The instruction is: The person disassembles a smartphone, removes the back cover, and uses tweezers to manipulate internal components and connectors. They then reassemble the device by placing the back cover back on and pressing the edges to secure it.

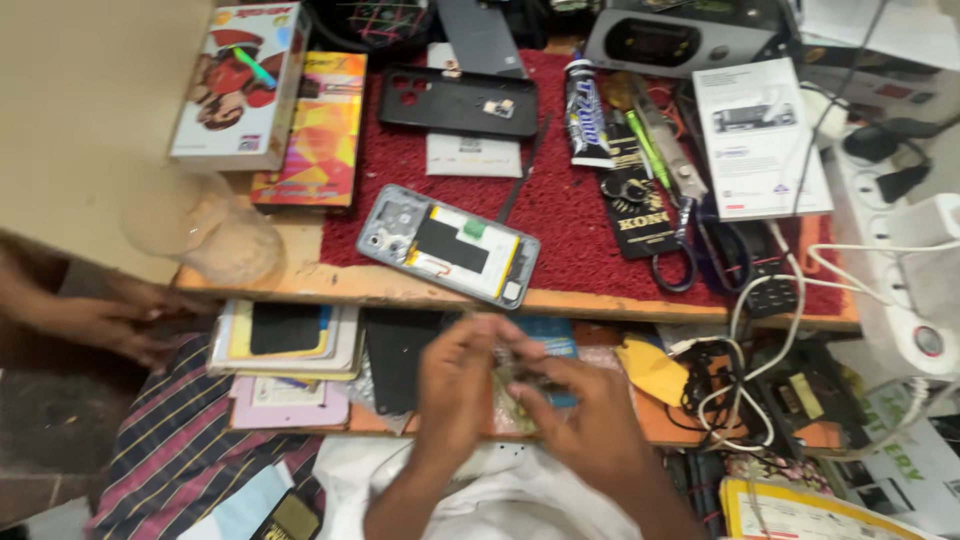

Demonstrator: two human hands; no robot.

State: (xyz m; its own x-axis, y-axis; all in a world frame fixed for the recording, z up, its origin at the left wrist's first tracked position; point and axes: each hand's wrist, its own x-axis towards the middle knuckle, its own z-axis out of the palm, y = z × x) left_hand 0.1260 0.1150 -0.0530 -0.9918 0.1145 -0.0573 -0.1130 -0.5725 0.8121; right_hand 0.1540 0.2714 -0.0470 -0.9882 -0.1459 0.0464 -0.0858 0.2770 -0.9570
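Below the red-matted bench, a repairer's left hand (452, 385) and right hand (590, 425) pinch a small blurred part (515, 380) together over the lap, fingers curled close, while an opened phone (450, 245) lies face-down above, within reach.

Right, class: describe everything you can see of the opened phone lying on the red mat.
The opened phone lies flat, back cover off, tilted diagonally on the red mat near the bench's front edge. Its frame looks like grey metal or plastic. A camera cluster sits at its upper-left end, a black rectangular block, probably the battery, fills the middle, with a small green tab and yellow strips beside it. Neither hand touches it; both work lower down. A thin dark tool seems to reach its upper edge.
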